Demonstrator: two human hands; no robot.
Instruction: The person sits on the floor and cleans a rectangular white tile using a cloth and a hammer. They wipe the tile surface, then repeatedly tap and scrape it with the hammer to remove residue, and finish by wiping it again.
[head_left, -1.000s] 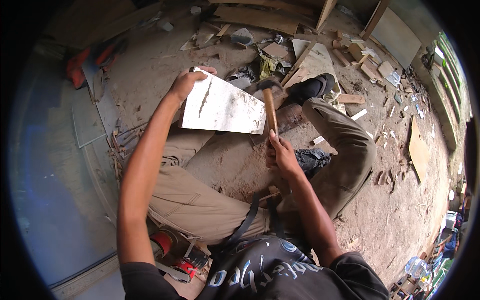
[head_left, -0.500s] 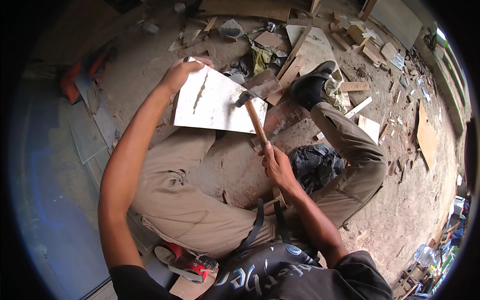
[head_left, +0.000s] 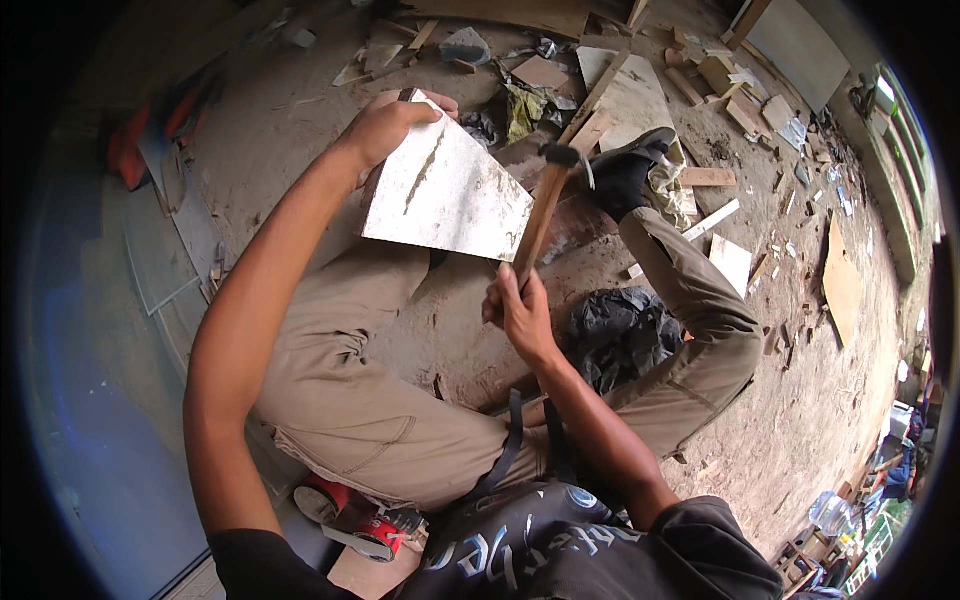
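Between the bent, brown-trousered legs (head_left: 380, 395), the right hand (head_left: 522, 308) wraps its fingers around a dark-headed, wooden-handled hammer (head_left: 545, 212) near the right edge of a stained white four-sided board (head_left: 445, 195). The left hand (head_left: 388, 130) pinches that board's far corner, thumb on its face; beyond lies crumpled yellow-green plastic (head_left: 522, 112).

I view a hammer (head_left: 547, 208) with wooden handle (head_left: 541, 228) and metal head (head_left: 562, 155), a smooth, stained board (head_left: 450, 200), and crinkled, glossy plastic (head_left: 622, 330).

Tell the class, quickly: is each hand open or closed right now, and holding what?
Left hand: closed, holding the white board near its top corner.
Right hand: closed, holding the hammer by its handle.
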